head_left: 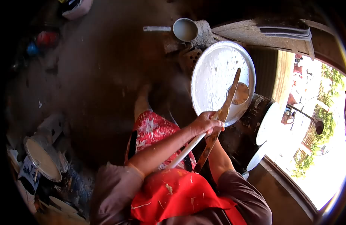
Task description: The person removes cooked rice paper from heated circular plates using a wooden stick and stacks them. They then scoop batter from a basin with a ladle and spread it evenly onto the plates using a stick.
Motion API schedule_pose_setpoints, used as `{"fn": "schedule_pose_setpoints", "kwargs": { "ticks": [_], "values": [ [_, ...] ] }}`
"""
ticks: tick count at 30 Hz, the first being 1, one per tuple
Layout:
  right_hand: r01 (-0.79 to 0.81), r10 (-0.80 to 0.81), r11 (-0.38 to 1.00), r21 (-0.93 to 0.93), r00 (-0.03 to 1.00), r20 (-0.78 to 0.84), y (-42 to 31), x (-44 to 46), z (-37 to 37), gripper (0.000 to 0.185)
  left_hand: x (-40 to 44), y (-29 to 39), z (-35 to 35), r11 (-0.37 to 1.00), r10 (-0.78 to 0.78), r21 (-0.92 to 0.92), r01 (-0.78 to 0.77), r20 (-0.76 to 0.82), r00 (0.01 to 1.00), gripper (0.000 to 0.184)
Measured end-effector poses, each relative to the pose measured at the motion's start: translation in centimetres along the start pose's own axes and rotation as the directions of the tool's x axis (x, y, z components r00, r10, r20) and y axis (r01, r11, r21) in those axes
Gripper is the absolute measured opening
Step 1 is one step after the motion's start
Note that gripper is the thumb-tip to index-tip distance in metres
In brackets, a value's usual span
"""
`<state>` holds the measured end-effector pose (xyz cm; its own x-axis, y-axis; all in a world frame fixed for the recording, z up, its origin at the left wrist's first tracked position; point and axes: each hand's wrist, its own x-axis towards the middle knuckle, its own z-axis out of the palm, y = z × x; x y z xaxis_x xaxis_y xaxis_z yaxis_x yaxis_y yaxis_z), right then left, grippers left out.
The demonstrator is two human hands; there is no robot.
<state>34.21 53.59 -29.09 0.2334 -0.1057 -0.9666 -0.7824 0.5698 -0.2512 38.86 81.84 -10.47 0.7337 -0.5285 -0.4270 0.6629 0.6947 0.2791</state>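
My left hand (206,122) is closed around a long, flat brown wooden stick (230,95) and a thin white rod (187,150), where the two cross. Just beneath it, my right hand (213,135) is mostly hidden; its fingers seem to be at the lower part of the wooden stick, but I cannot make out the grip. The stick's upper end reaches over a large round white vessel (210,80) with a wet, shiny white surface. Inside the vessel's right side sits a small round bowl (241,93) with a brownish look, partly behind the stick.
A pot with a handle (185,30) stands beyond the vessel. White-topped drums (268,123) line the right side, next to a bright opening. At lower left stands a round container (43,159). A red apron (173,197) covers my front. The floor (101,75) is dark.
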Motion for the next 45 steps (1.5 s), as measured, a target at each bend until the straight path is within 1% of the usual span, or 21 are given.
{"fn": "schedule_pose_setpoints", "kwargs": {
  "ticks": [6, 10, 11, 13, 15, 17, 19, 21, 22, 25, 27, 28, 29, 31, 33, 35, 36, 38, 39, 41, 45],
  "values": [
    [-0.078, 0.077, 0.995, 0.068, 0.997, 0.008, 0.9, -0.3, 3.3, 0.059, 0.2, 0.5, 0.0, 0.999, -0.008, 0.033, 0.007, 0.022, 1.000, 0.026],
    [-0.129, 0.133, 0.971, 0.199, 0.991, -0.003, 1.9, -1.4, 3.7, 0.060, 1.3, -0.5, 0.0, 0.996, -0.043, 0.084, 0.039, 0.046, 0.998, 0.026],
    [-0.066, 0.083, 0.959, 0.274, 0.995, -0.054, 2.1, -0.7, 2.9, 0.049, 1.4, -0.3, 0.3, 0.994, -0.071, 0.086, 0.068, 0.033, 0.997, 0.027],
    [-0.095, 0.095, 0.952, 0.290, 0.995, 0.014, 3.7, 0.1, 1.7, 0.040, 2.1, -0.5, 0.7, 0.979, -0.131, 0.159, 0.124, 0.032, 0.991, 0.033],
    [0.003, -0.018, 0.927, 0.375, 0.999, 0.037, 2.8, -6.0, 4.7, 0.037, 2.9, -0.9, 1.0, 0.962, -0.175, 0.210, 0.175, -0.019, 0.984, 0.030],
    [0.018, -0.082, 0.946, 0.325, 0.980, 0.183, 4.2, -4.5, 2.7, 0.037, 3.3, -1.6, 1.4, 0.968, -0.194, 0.158, 0.195, -0.022, 0.981, 0.040],
    [0.069, -0.132, 0.946, 0.315, 0.974, 0.183, 4.4, -6.8, 2.7, 0.037, 4.0, -2.1, 1.1, 0.956, -0.226, 0.181, 0.230, -0.043, 0.973, 0.048],
    [0.083, -0.155, 0.920, 0.382, 0.974, 0.162, 5.0, -7.1, 2.5, 0.036, 4.5, -2.2, 0.8, 0.963, -0.224, 0.139, 0.229, -0.049, 0.973, 0.049],
    [0.086, -0.204, 0.889, 0.449, 0.954, 0.221, 5.5, -6.5, 1.6, 0.032, 5.0, -2.2, 0.8, 0.959, -0.237, 0.146, 0.243, -0.060, 0.970, 0.049],
    [0.203, -0.263, 0.846, 0.493, 0.963, 0.056, 6.5, -4.7, -1.0, 0.022, 5.1, -1.7, 1.1, 0.964, -0.244, 0.083, 0.253, -0.104, 0.964, 0.050],
    [0.202, -0.139, 0.917, 0.343, 0.970, -0.201, 4.4, -5.4, -4.0, 0.022, 5.7, -2.2, 2.0, 0.961, -0.227, 0.129, 0.244, -0.133, 0.965, 0.050],
    [0.188, -0.111, 0.916, 0.355, 0.967, -0.227, 3.1, -5.4, -5.4, 0.025, 6.0, -3.0, 2.9, 0.971, -0.202, 0.097, 0.217, -0.143, 0.969, 0.050],
    [0.233, -0.156, 0.915, 0.328, 0.957, -0.244, 2.5, -4.3, -6.1, 0.029, 6.3, -3.0, 3.0, 0.971, -0.223, 0.058, 0.230, -0.107, 0.969, 0.050],
    [0.305, -0.259, 0.946, 0.107, 0.912, -0.317, 0.7, -1.9, -7.3, 0.032, 7.1, -3.8, 4.2, 0.976, -0.210, 0.029, 0.214, -0.100, 0.973, 0.051],
    [0.386, -0.529, 0.832, -0.398, 0.766, -0.365, -1.9, -0.9, -8.2, 0.029, 7.8, -4.5, 4.8, 0.983, -0.180, 0.004, 0.182, -0.126, 0.976, 0.053],
    [0.386, -0.610, 0.727, -0.568, 0.743, -0.275, -4.3, 0.4, -8.2, 0.028, 8.2, -5.1, 5.0, 0.987, -0.161, 0.007, 0.163, -0.133, 0.978, 0.054],
    [0.385, -0.602, 0.732, -0.562, 0.751, -0.269, -5.3, 0.8, -7.9, 0.028, 8.3, -5.3, 5.2, 0.987, -0.157, 0.013, 0.161, -0.144, 0.977, 0.054],
    [0.340, -0.683, 0.440, -0.831, 0.727, -0.065, -7.5, 2.3, -7.3, 0.027, 8.5, -5.8, 5.5, 0.986, -0.156, 0.031, 0.161, -0.131, 0.979, 0.054],
    [0.345, -0.661, 0.365, -0.865, 0.750, 0.020, -8.3, 4.3, -6.9, 0.027, 8.6, -6.1, 5.7, 0.986, -0.164, 0.017, 0.167, -0.123, 0.979, 0.054],
    [0.261, -0.705, 0.157, -0.952, 0.705, 0.077, -7.3, 11.7, -5.0, 0.025, 8.6, -6.6, 5.5, 0.987, -0.156, 0.023, 0.158, -0.074, 0.985, 0.056],
    [0.266, -0.706, 0.085, -0.960, 0.697, 0.131, -8.5, 16.5, -3.0, 0.028, 8.7, -6.9, 4.6, 0.986, -0.131, 0.094, 0.139, -0.086, 0.988, 0.057]
  ]
}}
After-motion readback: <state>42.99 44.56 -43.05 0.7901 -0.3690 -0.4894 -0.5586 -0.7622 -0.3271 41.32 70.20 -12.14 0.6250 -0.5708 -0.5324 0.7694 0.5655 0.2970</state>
